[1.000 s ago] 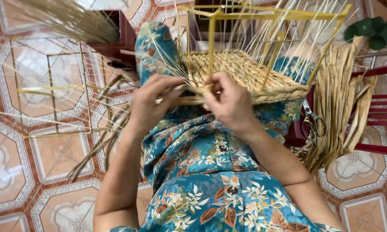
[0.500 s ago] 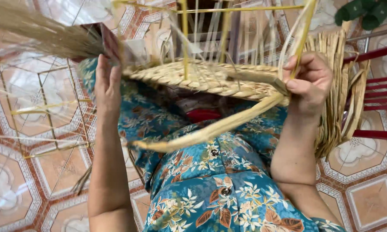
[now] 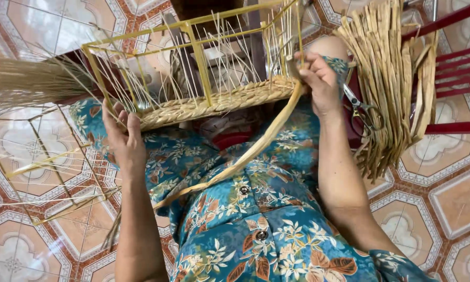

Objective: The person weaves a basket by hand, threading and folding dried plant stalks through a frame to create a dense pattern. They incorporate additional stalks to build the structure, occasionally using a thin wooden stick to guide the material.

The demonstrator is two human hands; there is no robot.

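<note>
1. So my left hand (image 3: 124, 142) was cupped around the near left corner of the half-woven basket (image 3: 214, 102), fingers spread and pressed up against the woven edge, gripping that corner.
2. My right hand (image 3: 318, 83) was up at the far right corner, closed tight on a long flat straw strand (image 3: 245, 156), pinching it right where it met the weave.
3. That strand ran down from my right hand, slanting across my lap toward the left arm, over the blue floral dress (image 3: 256, 224).
4. The basket itself sat tilted between both hands, resting on my knees. Yellow wire frame (image 3: 193, 47) stuck up above the woven band, with thin pale stakes standing between the bars.
5. Just right of my right hand, a pair of scissors (image 3: 363, 109) hung against a fat bundle of dried straw (image 3: 391, 78), which was draped over a red chair (image 3: 454, 68).
6. Left of my left hand, a spare wire frame (image 3: 42, 156) lay on the patterned tile floor (image 3: 443, 209), and a brushy sheaf of fine stalks (image 3: 26, 81) poked in above it.
</note>
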